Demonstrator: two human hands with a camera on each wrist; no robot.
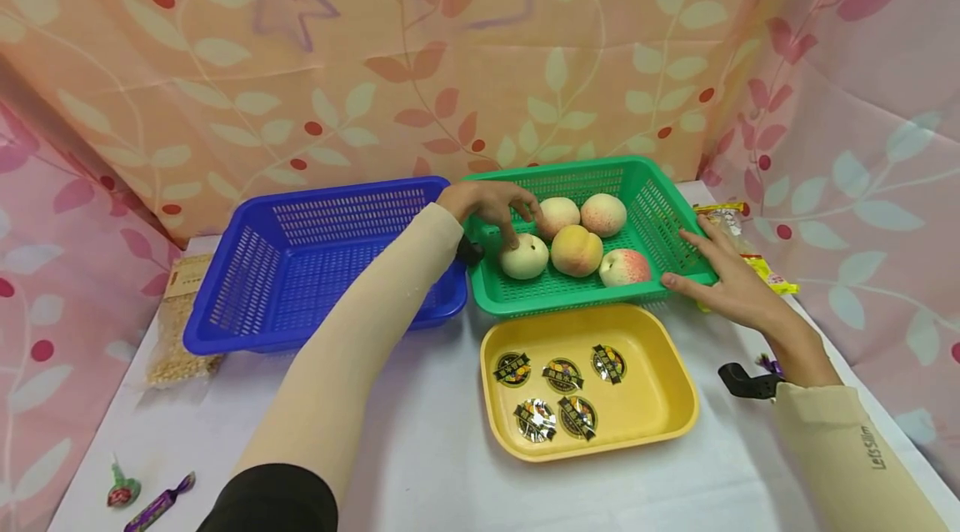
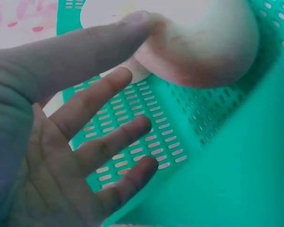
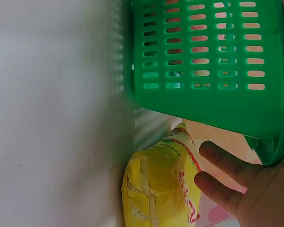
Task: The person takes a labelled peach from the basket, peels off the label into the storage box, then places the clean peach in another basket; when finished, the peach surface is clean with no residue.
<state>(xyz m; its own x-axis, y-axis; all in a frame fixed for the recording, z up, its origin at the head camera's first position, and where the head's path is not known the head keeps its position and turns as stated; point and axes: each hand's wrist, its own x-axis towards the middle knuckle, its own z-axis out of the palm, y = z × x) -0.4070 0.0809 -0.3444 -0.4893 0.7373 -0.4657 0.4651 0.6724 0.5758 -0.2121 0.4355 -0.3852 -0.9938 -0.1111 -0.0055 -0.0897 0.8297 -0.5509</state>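
Note:
My left hand [image 1: 491, 205] reaches over the left end of a green basket [image 1: 487, 303], a fingertip right at a pale peach [image 1: 525, 263]. In the left wrist view, the thumb [image 2: 118, 40] overlaps the edge of a peach [image 2: 203, 52] while the other fingers stretch out, spread apart. Beside that pale peach lie a yellow peach [image 1: 576, 251] and several pinkish ones, such as the peach [image 1: 626, 268] at the front right. My right hand [image 1: 727, 282] rests on the basket's right front corner with its fingers spread. From the right wrist, two fingers [image 3: 227, 161] show outside the basket wall.
A blue basket [image 1: 217, 342] stands to the left. In front is a yellow tray [image 1: 645, 382] with several round black stickers. A bag of grains [image 1: 176, 323], a lollipop [image 1: 122, 489] and a purple-wrapped candy [image 1: 160, 504] lie left; a yellow packet [image 3: 161, 189] lies right of the green basket.

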